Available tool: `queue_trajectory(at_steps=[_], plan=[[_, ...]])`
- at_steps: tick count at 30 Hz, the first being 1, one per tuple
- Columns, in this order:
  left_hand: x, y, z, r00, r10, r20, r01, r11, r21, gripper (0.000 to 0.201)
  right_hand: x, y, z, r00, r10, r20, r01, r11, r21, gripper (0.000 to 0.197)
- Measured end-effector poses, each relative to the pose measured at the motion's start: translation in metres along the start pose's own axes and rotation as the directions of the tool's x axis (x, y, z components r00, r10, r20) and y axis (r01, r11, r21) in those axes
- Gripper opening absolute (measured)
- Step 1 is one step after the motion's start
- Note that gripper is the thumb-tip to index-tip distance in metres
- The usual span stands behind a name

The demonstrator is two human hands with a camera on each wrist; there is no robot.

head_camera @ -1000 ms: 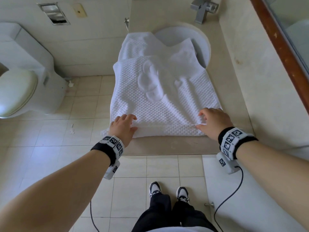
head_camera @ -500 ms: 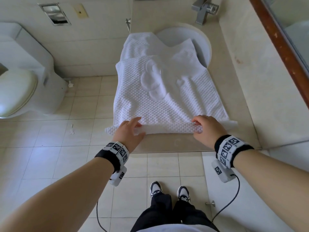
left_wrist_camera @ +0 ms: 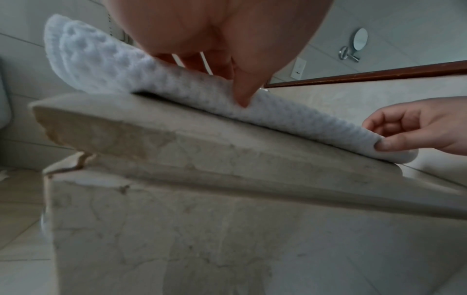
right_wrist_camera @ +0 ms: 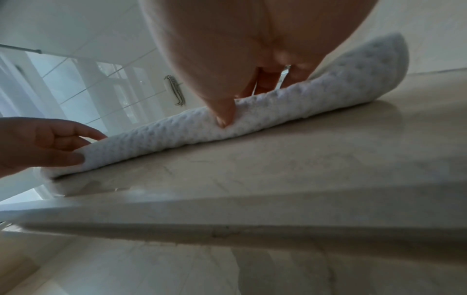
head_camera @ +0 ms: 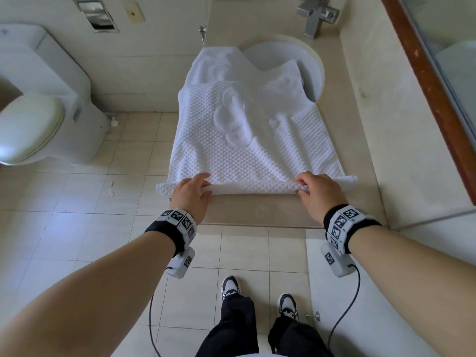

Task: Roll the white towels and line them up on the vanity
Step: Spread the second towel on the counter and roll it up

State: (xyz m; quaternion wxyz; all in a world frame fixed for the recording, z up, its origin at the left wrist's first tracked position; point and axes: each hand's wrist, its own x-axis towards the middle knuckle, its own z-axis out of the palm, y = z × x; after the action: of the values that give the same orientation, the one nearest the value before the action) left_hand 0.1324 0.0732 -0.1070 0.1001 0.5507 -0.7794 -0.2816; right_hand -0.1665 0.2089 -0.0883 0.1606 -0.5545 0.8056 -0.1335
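**Near edge of towel rolled up, both hands on it**

Vanity [head_camera: 257, 213]: beige stone top; sink [head_camera: 306, 63] and tap [head_camera: 315, 18] at far end. Toilet [head_camera: 38, 104] to the left, tiled floor.

White towel [head_camera: 247, 150]: flat on the top, far end draped into the sink. Near hem turned into a slim roll, long axis left–right, parallel to the vanity's front edge, ends overhanging both side edges.

Left hand [head_camera: 192, 195]: thumb under, fingers curled over the roll, pinching it. Right hand [head_camera: 318, 193]: same pinch.

Since 1.0 s ago: roll thicker, moved farther from front edge.

Left hand [head_camera: 191, 195] and right hand [head_camera: 317, 194] forward, fingers [left_wrist_camera: 243, 95] curled, pinching.
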Motion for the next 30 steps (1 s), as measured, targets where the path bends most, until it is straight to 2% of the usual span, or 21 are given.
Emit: queue_trajectory(at_steps=[9, 15, 22, 26, 30], plan=[[-0.029, 0.022, 0.022, 0.991, -0.122, 0.047, 0.119, 0.991, 0.067, 0.034, 0.0, 0.045, -0.011, 0.989, 0.009, 0.151, -0.022, 0.996, 0.085, 0.015], [-0.034, 0.028, 0.011, 0.984, -0.14, 0.107, 0.13, 0.987, 0.093, 0.034, 0.01, 0.044, -0.014, 0.941, 0.091, 0.325, -0.153, 0.973, 0.17, 0.015], [-0.01, 0.03, 0.005, 0.963, -0.177, 0.203, 0.148, 0.978, 0.148, 0.036, 0.019, 0.037, -0.017, 0.924, 0.121, 0.363, -0.172, 0.979, 0.113, 0.014], [-0.003, 0.021, 0.008, 0.964, -0.181, 0.195, 0.15, 0.976, 0.16, 0.038, 0.022, 0.031, -0.015, 0.944, 0.153, 0.293, -0.164, 0.986, 0.014, 0.019], [0.0, 0.031, 0.004, 0.997, -0.068, 0.026, 0.062, 0.982, 0.181, 0.05, 0.019, 0.019, -0.017, 0.988, 0.141, 0.066, -0.132, 0.983, -0.126, 0.029]])
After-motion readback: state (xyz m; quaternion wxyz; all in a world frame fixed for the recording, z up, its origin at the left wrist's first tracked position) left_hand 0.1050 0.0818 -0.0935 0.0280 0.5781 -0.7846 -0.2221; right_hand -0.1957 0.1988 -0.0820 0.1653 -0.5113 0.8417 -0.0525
